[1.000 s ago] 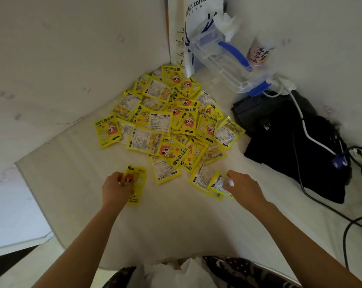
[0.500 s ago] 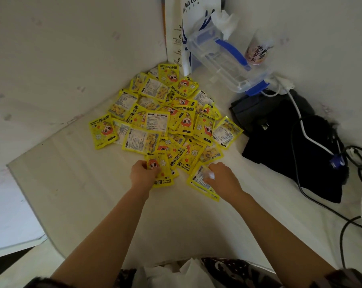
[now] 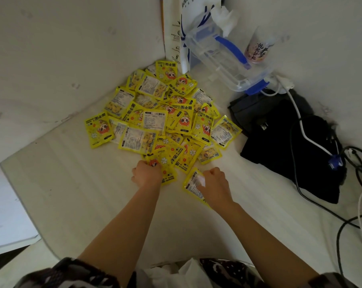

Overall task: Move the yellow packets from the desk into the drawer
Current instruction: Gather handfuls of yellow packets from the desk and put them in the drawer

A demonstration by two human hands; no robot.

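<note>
A pile of several yellow hand-warmer packets (image 3: 161,115) lies on the pale desk (image 3: 72,190), pushed toward the wall corner. My left hand (image 3: 145,173) is closed on packets (image 3: 167,165) at the pile's near edge. To its right, my right hand (image 3: 214,182) is closed on a yellow packet (image 3: 191,185) that lies a little apart from the pile. No drawer is in view.
A clear plastic box with blue handle (image 3: 221,57), a white paper bag (image 3: 182,34) and a cup (image 3: 259,47) stand at the back. A black bag (image 3: 284,140) with cables (image 3: 361,183) fills the right side. The desk's left edge (image 3: 18,196) drops off.
My left hand moved forward and right from the open desk into the pile's near edge with its packet. My right hand shifted left and closed on a packet.
</note>
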